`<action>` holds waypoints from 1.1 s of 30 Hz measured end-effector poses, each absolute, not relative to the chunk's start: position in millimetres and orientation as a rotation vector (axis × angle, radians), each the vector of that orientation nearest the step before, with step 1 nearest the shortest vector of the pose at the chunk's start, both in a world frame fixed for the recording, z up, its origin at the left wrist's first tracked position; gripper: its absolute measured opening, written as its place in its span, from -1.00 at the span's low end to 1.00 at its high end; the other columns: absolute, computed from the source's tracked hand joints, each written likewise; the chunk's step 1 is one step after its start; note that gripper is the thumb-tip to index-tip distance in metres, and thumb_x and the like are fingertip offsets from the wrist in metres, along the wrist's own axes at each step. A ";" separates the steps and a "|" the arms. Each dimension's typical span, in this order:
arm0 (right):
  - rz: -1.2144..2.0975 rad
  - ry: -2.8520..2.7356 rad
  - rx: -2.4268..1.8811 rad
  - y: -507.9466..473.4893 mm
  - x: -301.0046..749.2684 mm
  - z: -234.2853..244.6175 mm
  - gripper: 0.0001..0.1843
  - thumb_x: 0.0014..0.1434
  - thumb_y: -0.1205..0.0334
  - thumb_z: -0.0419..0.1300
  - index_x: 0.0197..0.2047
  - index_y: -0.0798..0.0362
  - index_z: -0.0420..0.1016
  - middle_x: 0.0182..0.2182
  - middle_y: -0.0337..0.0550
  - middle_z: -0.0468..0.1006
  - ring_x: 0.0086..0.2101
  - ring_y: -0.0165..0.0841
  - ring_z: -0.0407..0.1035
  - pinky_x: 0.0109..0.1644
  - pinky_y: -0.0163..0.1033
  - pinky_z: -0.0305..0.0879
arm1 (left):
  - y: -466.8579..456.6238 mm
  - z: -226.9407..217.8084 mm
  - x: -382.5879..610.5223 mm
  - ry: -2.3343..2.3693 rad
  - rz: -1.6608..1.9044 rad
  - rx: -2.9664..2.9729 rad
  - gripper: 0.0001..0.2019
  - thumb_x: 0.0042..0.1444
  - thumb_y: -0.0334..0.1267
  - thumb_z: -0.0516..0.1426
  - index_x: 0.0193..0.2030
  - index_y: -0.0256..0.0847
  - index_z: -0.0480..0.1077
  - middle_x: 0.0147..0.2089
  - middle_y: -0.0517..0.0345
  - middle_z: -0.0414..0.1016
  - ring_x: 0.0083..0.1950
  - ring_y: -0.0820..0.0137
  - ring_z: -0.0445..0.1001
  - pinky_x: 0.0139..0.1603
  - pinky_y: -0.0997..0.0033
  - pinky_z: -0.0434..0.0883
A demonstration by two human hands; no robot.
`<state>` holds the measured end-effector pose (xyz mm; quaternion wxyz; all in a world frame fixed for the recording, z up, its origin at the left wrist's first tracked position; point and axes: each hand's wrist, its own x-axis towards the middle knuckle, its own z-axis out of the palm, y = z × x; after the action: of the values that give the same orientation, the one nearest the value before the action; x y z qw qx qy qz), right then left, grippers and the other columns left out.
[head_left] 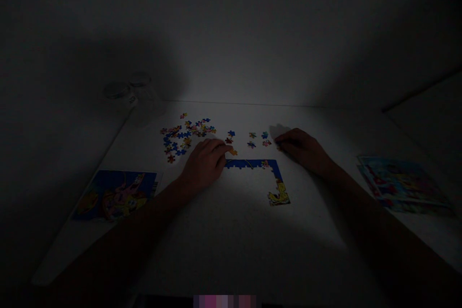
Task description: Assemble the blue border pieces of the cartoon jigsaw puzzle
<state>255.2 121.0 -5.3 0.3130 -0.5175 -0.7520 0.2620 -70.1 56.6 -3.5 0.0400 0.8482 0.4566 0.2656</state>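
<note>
In the dim light, my left hand point(205, 162) is over the table with its fingers bent and closed. Its index fingertip meets an orange puzzle piece point(234, 152), just above the joined puzzle border point(249, 163). That blue border runs to a corner and turns down to a yellow end, and my left hand hides its left end. To the right, my right hand point(302, 148) pinches a small puzzle piece point(278, 147), mostly covered by the fingertips. Several single pieces point(251, 144) lie between the two hands.
Loose puzzle pieces point(176, 137) lie heaped at the back left. A cartoon picture sheet point(115, 195) is by my left forearm, and further colourful sheets in clear wrapping point(404, 183) lie at the right. Two clear lidded jars point(117, 90) stand at the back left, before the wall.
</note>
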 end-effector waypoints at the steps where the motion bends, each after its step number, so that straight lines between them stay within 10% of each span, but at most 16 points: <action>1: 0.687 -1.979 -1.365 121.8 255.7 -7.0 -0.81 0.05 0.15 0.26 -0.26 -0.05 0.65 -0.28 -0.08 0.60 -0.23 -0.15 0.50 -0.07 0.03 0.43 | 56.6 -3.3 -70.1 1.396 0.798 2.596 -0.68 0.31 -0.46 0.08 0.13 -0.15 0.47 0.07 0.02 0.55 0.10 0.22 0.50 0.18 0.08 0.48; 23: 0.706 -1.984 -1.366 126.3 259.1 -14.0 -0.80 0.05 0.14 0.24 -0.26 -0.06 0.66 -0.28 -0.08 0.59 -0.21 -0.14 0.50 -0.03 0.04 0.42 | 64.5 -1.4 -76.2 1.898 0.581 2.471 -0.61 0.40 -0.32 -0.02 0.26 -0.31 0.43 0.28 -0.08 0.50 0.37 0.15 0.36 0.51 0.00 0.16; 33: 0.695 -1.976 -1.368 123.9 257.5 -10.5 -0.80 0.07 0.16 0.24 -0.26 -0.03 0.66 -0.29 -0.10 0.60 -0.25 -0.21 0.50 -0.07 -0.02 0.45 | 54.5 0.5 -77.0 1.899 0.576 2.541 -0.65 0.39 -0.34 -0.03 0.18 -0.26 0.48 0.12 -0.11 0.56 0.18 0.10 0.47 0.28 -0.02 0.38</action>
<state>257.5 123.9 -10.5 0.3144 -0.5190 -0.7499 0.2636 -77.0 54.5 0.5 -0.0414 0.7875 0.5885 0.1785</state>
